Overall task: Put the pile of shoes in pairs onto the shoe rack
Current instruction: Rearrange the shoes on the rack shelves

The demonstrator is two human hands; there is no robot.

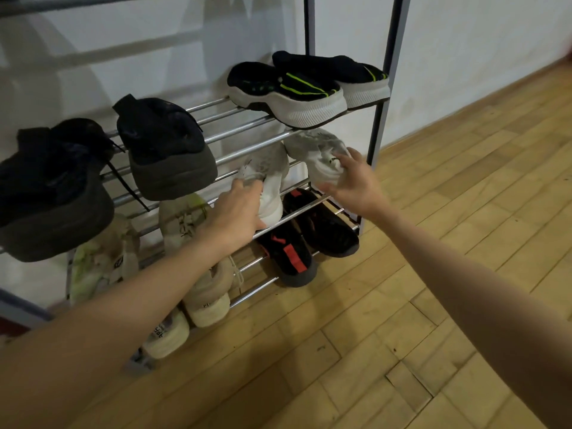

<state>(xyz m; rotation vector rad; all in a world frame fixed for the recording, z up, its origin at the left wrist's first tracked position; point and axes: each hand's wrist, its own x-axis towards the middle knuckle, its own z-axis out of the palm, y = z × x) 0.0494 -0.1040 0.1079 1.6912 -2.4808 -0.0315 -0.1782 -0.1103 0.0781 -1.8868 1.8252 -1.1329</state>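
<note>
A metal shoe rack stands against the white wall, filling the left and middle of the frame, with wooden floor to the right. On its top shelf, upper middle, sits a black pair with white soles and green stripes; at the left, two dark sneakers rest heels outward. On the middle shelf, centre of the frame, lie two white sneakers. The left hand holds the left white sneaker, fingers curled round its heel. The right hand rests on the right white sneaker, its fingers spread over the heel; I cannot tell whether they grip it. Left of these on the same shelf lie pale cream sneakers, and more of them sit lower left. On the bottom shelf, just under the hands, is a black pair with red marks.
</note>
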